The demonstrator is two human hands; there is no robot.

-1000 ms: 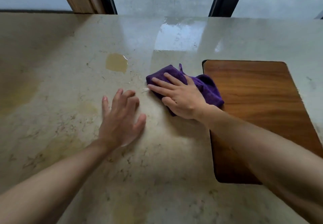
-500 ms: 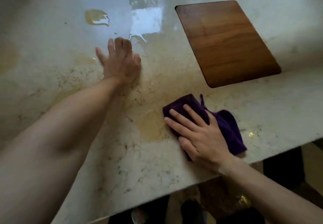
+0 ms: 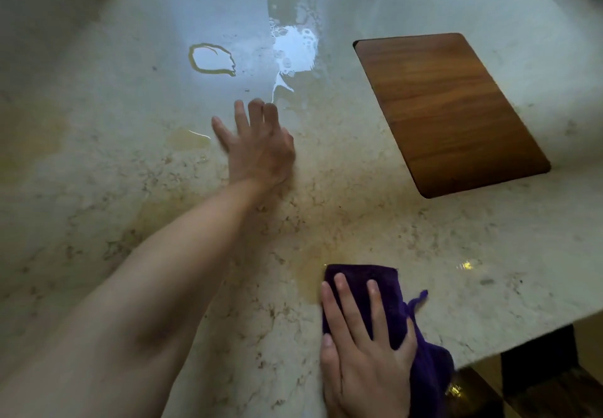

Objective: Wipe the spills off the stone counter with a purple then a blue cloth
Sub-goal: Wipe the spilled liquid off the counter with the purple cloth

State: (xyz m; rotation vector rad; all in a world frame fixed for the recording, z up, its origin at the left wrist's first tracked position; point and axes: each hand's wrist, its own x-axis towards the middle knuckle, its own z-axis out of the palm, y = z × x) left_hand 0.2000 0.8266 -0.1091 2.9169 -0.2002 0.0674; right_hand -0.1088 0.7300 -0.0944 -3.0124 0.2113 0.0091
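Note:
My right hand [image 3: 362, 349] presses flat on a folded purple cloth [image 3: 391, 290] near the front edge of the beige stone counter [image 3: 98, 189]. A yellowish spill [image 3: 308, 274] lies just left of the cloth's far corner. My left hand [image 3: 257, 146] rests on the counter farther back, fingers spread. Beyond it sit a ring-shaped yellow spill [image 3: 212, 60], a wet shiny puddle [image 3: 293, 52] and a faint yellowish patch [image 3: 189, 137]. No blue cloth is in view.
A wooden board [image 3: 447, 107] is set flush in the counter at the right. The counter's front edge [image 3: 522, 342] runs diagonally at the lower right, with dark floor and furniture below it. Window frames line the far edge.
My right hand has slid the purple cloth toward me, from beside the board to the front edge. The view has tilted down and turned. My left hand stays planted.

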